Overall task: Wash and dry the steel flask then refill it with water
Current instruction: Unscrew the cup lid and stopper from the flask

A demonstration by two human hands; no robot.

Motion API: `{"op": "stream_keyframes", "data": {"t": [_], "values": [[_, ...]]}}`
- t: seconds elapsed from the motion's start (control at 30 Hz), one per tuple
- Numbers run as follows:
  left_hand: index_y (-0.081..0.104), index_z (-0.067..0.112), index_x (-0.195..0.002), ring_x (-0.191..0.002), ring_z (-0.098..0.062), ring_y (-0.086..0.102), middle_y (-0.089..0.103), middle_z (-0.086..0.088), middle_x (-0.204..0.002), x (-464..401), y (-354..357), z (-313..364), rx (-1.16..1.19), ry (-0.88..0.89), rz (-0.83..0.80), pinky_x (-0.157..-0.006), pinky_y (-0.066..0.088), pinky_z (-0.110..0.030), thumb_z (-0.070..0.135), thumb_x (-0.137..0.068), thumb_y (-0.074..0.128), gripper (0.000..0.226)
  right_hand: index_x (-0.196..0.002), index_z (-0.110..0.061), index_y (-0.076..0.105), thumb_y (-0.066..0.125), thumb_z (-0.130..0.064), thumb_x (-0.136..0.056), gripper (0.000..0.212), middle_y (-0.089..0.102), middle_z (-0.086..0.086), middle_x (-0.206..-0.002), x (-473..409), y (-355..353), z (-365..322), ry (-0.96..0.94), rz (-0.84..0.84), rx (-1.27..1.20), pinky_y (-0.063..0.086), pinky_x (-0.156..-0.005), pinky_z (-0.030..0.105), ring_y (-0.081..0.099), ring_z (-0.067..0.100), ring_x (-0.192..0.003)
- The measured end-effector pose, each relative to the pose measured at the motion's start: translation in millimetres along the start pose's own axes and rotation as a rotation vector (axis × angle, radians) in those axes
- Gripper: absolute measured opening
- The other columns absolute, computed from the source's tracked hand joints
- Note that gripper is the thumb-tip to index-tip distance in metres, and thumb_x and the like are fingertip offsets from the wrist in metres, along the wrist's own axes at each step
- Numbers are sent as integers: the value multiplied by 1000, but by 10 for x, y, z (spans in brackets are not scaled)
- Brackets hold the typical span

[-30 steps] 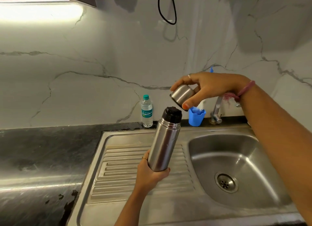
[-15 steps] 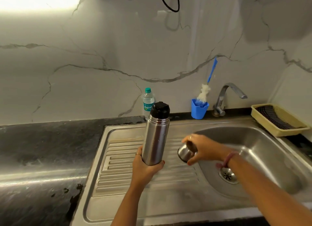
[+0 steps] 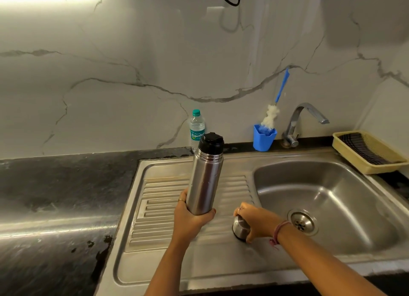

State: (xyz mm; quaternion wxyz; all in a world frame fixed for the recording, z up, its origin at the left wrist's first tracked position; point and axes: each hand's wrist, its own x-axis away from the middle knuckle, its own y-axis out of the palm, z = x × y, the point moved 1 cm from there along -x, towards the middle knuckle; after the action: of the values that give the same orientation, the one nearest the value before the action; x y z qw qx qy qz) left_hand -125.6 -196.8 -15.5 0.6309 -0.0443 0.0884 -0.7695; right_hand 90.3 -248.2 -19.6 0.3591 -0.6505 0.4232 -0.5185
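A tall steel flask (image 3: 205,176) with a black inner stopper stands upright in the air above the ribbed drainboard (image 3: 159,209). My left hand (image 3: 190,218) grips it around its base. The flask's steel cap (image 3: 240,229) sits mouth down on the drainboard's right end, beside the sink basin (image 3: 332,198). My right hand (image 3: 257,221) grips the cap from above and hides most of it. The tap (image 3: 303,118) rises behind the basin, and no water shows at its spout.
A small plastic water bottle (image 3: 196,130) stands against the wall behind the flask. A blue cup (image 3: 264,139) holds a bottle brush (image 3: 273,112) left of the tap. A beige tray (image 3: 369,152) sits at the sink's right. Dark counter (image 3: 62,196) spreads to the left.
My right hand carried the steel cap down from above the flask to the drainboard. The flask in my left hand went from tilted to nearly upright.
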Motion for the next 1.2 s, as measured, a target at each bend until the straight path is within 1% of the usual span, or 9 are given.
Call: {"op": "stream_keyframes", "data": {"t": [0.27, 0.37, 0.43, 0.5, 0.63, 0.8, 0.93, 1.03, 1.2], "values": [[56, 25, -119, -84, -8, 67, 68, 3, -103, 13, -3, -10, -18, 6, 0, -75, 61, -44, 24, -50, 91, 78, -145, -18, 34, 87, -27, -65, 97, 43, 4, -137, 30, -190, -36, -30, -105, -13, 45, -101, 34, 50, 24, -121], [55, 30, -118, -84, -6, 67, 67, 4, -103, 23, -6, -4, -28, 17, -12, -75, 61, -39, 20, -52, 92, 76, -145, -21, 33, 80, -34, -74, 87, 40, 2, -145, 122, -648, -56, -91, -81, -61, 40, -105, 29, 44, 16, -127], [54, 31, -119, -85, -5, 66, 67, 4, -106, 29, -2, -9, -34, 23, -21, -75, 61, -38, 18, -54, 93, 77, -140, -23, 40, 69, -35, -84, 63, 48, 0, -138, 230, -1079, -98, -102, 0, -123, 43, -92, 21, 50, 3, -110], [53, 31, -121, -87, -5, 66, 66, 7, -107, 44, 8, -7, -41, 29, -20, -76, 61, -39, 22, -52, 93, 80, -132, -27, 47, 59, -40, -89, 46, 58, -2, -125, 389, -1523, -187, -79, 151, -309, 49, -77, 20, 58, 3, -92], [52, 34, -122, -90, -3, 64, 64, 13, -107, 71, 43, 17, -68, 51, 3, -78, 60, -36, 29, -50, 92, 82, -120, -22, 54, 43, -61, -85, 53, 65, -4, -106, 698, -2144, -500, -115, 364, -677, 54, -59, 20, 67, 9, -74], [50, 38, -119, -88, -1, 63, 64, 14, -104, 78, 77, 89, -97, 88, 36, -76, 58, -32, 30, -52, 91, 78, -102, -19, 56, 41, -66, -88, 52, 64, -5, -80, 674, -2276, -835, -107, 364, -251, 41, -44, 11, 61, 7, -59], [50, 37, -122, -89, 0, 62, 63, 16, -105, 99, 110, 127, -108, 104, 55, -78, 58, -34, 32, -51, 91, 81, -86, -19, 41, 39, -57, -95, 39, 45, -9, -66, 557, -2133, -922, -50, 557, -48, 27, -49, 17, 44, 3, -58], [49, 40, -121, -89, 0, 63, 64, 16, -105, 119, 116, 155, -112, 107, 60, -78, 58, -33, 35, -51, 90, 82, -75, -23, 39, 42, -53, -95, 36, 45, -10, -63, 526, -2119, -908, -152, 658, -33, 28, -50, 17, 44, 4, -56], [52, 32, -125, -87, -2, 63, 64, 15, -105, 73, 40, 210, -138, 119, 64, -77, 58, -34, 44, -45, 85, 88, -77, -19, 53, 54, -47, -93, 32, 49, -14, -61, 497, -2165, -781, -275, 731, -136, 35, -51, 8, 50, 3, -56]]}}
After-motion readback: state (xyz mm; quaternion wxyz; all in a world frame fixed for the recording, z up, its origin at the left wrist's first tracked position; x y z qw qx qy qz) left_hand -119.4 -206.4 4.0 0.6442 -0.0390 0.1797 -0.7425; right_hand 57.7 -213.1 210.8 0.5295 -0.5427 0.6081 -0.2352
